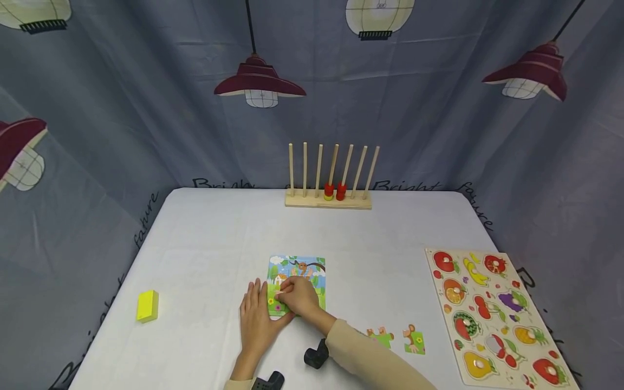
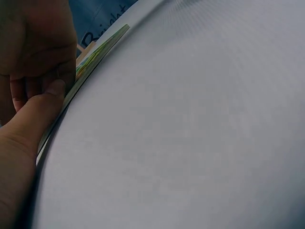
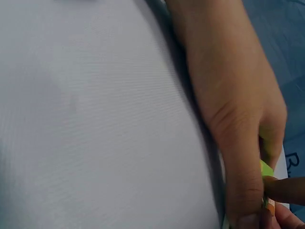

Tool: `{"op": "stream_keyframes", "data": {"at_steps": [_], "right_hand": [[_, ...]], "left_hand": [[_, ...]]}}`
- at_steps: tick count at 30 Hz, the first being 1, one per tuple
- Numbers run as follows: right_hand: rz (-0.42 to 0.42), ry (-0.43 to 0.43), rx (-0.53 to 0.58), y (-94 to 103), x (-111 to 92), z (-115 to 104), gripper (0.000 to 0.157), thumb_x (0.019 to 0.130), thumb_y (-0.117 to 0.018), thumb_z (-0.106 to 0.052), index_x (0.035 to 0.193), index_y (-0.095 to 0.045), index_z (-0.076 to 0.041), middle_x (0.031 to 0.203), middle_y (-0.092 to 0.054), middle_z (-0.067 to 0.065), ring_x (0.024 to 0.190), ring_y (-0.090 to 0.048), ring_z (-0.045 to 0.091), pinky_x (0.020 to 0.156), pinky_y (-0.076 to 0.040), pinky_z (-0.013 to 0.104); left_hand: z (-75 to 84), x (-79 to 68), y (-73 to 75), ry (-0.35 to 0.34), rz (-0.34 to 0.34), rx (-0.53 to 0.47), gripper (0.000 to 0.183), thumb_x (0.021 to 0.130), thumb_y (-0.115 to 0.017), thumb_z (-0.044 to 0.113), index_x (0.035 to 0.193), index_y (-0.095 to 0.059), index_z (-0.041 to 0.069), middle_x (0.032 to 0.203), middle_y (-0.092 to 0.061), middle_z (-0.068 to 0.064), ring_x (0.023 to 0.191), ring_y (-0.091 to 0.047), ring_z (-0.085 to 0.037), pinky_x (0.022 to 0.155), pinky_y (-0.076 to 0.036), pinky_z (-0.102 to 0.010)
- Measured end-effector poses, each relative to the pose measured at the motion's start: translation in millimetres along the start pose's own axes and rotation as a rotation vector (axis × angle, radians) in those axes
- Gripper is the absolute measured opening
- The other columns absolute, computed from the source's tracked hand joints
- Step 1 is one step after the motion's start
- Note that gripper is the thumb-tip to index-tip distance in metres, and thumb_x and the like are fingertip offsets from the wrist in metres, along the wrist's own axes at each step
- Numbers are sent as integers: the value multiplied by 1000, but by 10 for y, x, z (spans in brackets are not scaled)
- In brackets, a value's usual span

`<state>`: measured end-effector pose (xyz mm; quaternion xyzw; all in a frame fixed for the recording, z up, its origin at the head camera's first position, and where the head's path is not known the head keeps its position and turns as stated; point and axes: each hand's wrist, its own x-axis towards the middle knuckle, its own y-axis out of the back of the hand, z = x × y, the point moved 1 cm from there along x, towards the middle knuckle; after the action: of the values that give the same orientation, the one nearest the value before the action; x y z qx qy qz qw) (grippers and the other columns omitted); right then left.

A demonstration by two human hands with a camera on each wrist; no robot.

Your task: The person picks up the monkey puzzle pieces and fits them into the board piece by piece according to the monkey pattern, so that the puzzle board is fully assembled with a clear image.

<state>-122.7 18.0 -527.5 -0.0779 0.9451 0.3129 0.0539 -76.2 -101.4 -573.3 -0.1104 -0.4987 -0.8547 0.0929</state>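
Observation:
A jigsaw puzzle (image 1: 313,264) with a squirrel and meadow picture lies at the front middle of the table. My left hand (image 1: 258,317) rests flat along its left side, fingers straight, thumb at the lower edge. In the left wrist view that thumb (image 2: 43,107) lies against the edge of the puzzle board (image 2: 107,47). Over the lower left of the picture, my right hand (image 1: 299,297) pinches a puzzle piece between thumb and fingers. Green of this piece (image 3: 266,169) shows in the right wrist view; the fingers hide most of it.
Two loose puzzle pieces (image 1: 414,340) lie right of my right sleeve, one partly behind it. A wooden fruit board (image 1: 480,338) lies at the right edge. A yellow block (image 1: 147,306) sits at left. At the back stands a peg rack (image 1: 304,201) with several beads.

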Motion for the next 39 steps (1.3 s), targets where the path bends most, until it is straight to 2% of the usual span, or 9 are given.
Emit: {"op": "stream_keyframes", "data": {"at_steps": [5,13,22,27,32,36,39], "right_hand": [[63,27,-76,-15,-22,-6,20,68,-77,-22,81,-68,-10,68,-60,-4,58,-49,3,47,-37,18],[104,84,-88,-50,-30,28,18,67,-77,-21,79,-68,-10,72,-62,-1,64,-53,5,50,-39,18],[218,272,-151,-96,-77,60,15,67,-76,-15,71,-62,-11,68,-54,-2,60,-44,1,48,-34,15],[181,231,-151,-100,-79,68,15,70,-75,-19,68,-61,-15,69,-55,-3,61,-45,2,49,-34,14],[144,212,-160,-97,-56,115,14,72,-74,-22,69,-61,-18,70,-56,-6,63,-46,1,51,-35,13],[83,246,-88,-55,-36,167,11,73,-73,-18,74,-63,-15,71,-59,-5,62,-49,-1,54,-40,12],[16,284,7,3,-27,209,9,76,-71,-13,79,-63,-9,70,-60,-1,58,-49,-2,51,-43,14]], "left_hand": [[-3,-1,-10,1,5,12,101,60,-72,60,134,-40,0,142,-36,-21,135,-24,-33,106,-21,-48],[-15,-4,-24,-2,15,17,102,59,-73,60,134,-40,0,141,-36,-20,135,-25,-33,105,-22,-48],[-15,9,-29,-26,42,35,100,57,-75,57,131,-43,-2,140,-38,-21,133,-29,-35,104,-25,-49],[-18,9,-34,-36,61,40,100,55,-76,56,130,-44,-2,139,-39,-22,132,-30,-36,103,-26,-49],[-22,9,-31,-31,44,47,101,57,-74,59,131,-43,-2,139,-38,-21,132,-29,-35,104,-25,-49],[-12,6,-14,-20,31,28,101,59,-72,62,133,-41,0,140,-37,-21,134,-27,-34,105,-23,-49],[-3,6,-11,-15,30,7,103,59,-70,65,134,-41,0,141,-37,-20,135,-26,-34,105,-22,-49]]}}
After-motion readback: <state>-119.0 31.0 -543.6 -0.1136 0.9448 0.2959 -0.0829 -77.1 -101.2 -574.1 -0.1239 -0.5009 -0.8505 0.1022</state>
